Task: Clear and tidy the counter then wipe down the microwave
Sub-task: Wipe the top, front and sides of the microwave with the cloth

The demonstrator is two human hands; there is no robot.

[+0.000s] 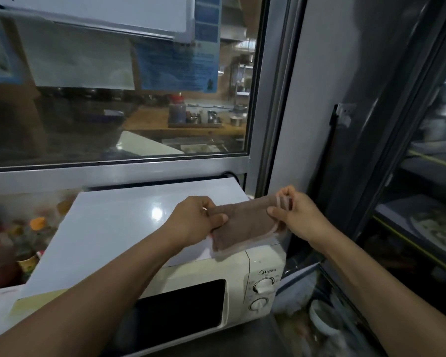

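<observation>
A cream microwave (238,276) with a dark door window and two dials stands on the counter below me. A large white sheet (119,228) lies flat over its top. Above the microwave's right rear corner I hold a brown cloth (245,225) with a pale edge, folded into a rectangle. My left hand (196,219) pinches its left end. My right hand (298,215) pinches its right end, fingers curled around the edge. The cloth's lower edge hangs just over the sheet.
A glass window (119,119) in a metal frame rises behind the microwave. Bottles and jars (36,225) crowd the left behind glass. A dark glass-door cabinet (422,202) stands to the right. A bowl (322,318) sits low at right.
</observation>
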